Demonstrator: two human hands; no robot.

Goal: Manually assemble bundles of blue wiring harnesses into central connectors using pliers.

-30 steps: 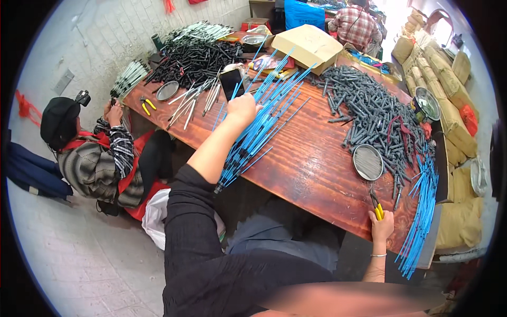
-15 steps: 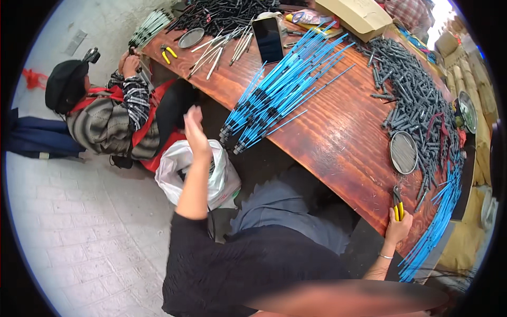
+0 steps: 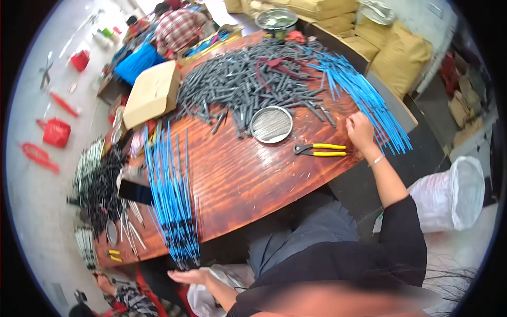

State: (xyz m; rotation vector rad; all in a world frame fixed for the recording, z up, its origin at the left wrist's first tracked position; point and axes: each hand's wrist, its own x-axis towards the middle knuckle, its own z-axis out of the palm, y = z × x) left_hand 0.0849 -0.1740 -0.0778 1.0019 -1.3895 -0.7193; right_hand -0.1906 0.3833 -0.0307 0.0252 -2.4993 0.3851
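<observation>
Two bundles of blue rods lie on the wooden table (image 3: pixel 248 174): the right bundle of blue rods (image 3: pixel 364 100) fans out across the far right corner, and the left bundle of blue rods (image 3: pixel 171 201) runs down to the near edge, its dark tips hanging just over it. We see our right hand (image 3: pixel 360 132) resting on the lower end of the right bundle, fingers curled onto the rods (whether it truly grips any we cannot tell). Our left hand (image 3: pixel 189 276) is held open, palm up, just below the overhanging tips of the left bundle and not touching them.

One pair of yellow-handled pliers (image 3: pixel 322 150) lies just left of the right hand, and one round metal dish (image 3: pixel 271 124) sits beyond it. Behind the dish spreads one large heap of grey tubes (image 3: pixel 248 79), too many to count. One cardboard box (image 3: pixel 153 95) stands at the far left of the table. One white mesh bag (image 3: pixel 454 195) stands on the floor to our right. Another person's hand (image 3: pixel 103 280) shows at the lower left corner.
</observation>
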